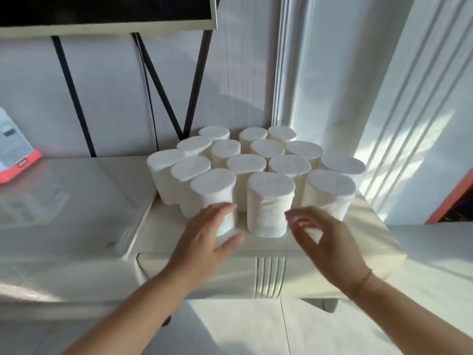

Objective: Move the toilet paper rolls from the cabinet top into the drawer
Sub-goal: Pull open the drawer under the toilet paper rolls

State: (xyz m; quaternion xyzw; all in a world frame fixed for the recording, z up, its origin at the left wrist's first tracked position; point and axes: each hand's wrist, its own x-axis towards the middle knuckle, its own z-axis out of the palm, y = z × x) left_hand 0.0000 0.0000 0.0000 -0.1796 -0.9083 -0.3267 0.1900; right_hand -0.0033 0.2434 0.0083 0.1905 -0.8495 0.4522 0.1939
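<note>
Several white toilet paper rolls (256, 162) stand upright in a tight cluster on the cream cabinet top (371, 226). My left hand (204, 237) reaches to the front-left roll (212, 190), fingers spread against its lower side. My right hand (322, 242) hovers with loosely curved fingers between the front-middle roll (268, 203) and the front-right roll (330, 193), holding nothing. The drawer front (270, 278) below the top, with a ribbed centre, is closed.
A lower white cabinet (64, 213) adjoins on the left, with an orange-edged device (15, 155) at its far left. Black stand legs (163, 93) of a screen rise behind the rolls. A white door frame (409, 111) stands to the right.
</note>
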